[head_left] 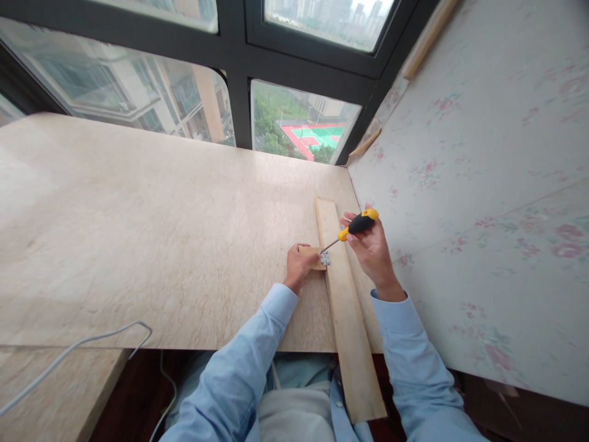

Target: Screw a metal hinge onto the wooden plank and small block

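The right hand grips a screwdriver, tip toward eight o'clock at a metal hinge. The left hand pinches a wooden block at nine o'clock from a long board.

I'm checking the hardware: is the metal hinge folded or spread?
Spread: the hinge lies flat across the small block and long board.

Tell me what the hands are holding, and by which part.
Right hand: the screwdriver, by its handle. Left hand: the small wooden block, around its left end.
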`<state>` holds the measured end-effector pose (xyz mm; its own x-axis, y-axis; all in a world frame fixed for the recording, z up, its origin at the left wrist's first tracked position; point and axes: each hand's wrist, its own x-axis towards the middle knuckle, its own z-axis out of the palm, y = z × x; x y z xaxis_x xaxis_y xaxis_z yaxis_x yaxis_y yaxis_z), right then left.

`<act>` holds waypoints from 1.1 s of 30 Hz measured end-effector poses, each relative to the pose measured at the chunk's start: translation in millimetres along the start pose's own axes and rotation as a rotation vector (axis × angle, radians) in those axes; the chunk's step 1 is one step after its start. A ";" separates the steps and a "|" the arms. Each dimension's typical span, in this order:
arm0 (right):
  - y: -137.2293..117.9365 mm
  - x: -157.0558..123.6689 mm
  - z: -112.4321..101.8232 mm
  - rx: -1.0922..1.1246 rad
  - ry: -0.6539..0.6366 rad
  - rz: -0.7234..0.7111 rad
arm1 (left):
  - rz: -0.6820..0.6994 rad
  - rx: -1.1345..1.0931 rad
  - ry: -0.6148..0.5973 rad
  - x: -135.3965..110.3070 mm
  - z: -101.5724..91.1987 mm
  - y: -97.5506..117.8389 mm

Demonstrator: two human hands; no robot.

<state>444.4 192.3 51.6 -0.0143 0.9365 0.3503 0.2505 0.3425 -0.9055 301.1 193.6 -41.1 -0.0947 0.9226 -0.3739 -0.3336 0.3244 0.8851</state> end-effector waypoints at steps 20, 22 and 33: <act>-9.7 0.0 -2.2 -0.031 -0.067 0.084 | 0.004 0.009 0.005 0.5 0.0 0.1; -9.5 2.8 0.1 -0.245 0.100 0.102 | 0.006 0.017 0.007 0.4 0.1 0.4; -6.3 -1.5 3.1 0.194 -0.093 0.118 | 0.007 0.013 0.005 1.3 -0.3 -1.3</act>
<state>439.8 188.9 56.0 -0.0874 0.9706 0.2243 0.0657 0.2303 -0.9709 301.1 194.4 -42.8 -0.1019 0.9239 -0.3689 -0.3203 0.3206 0.8914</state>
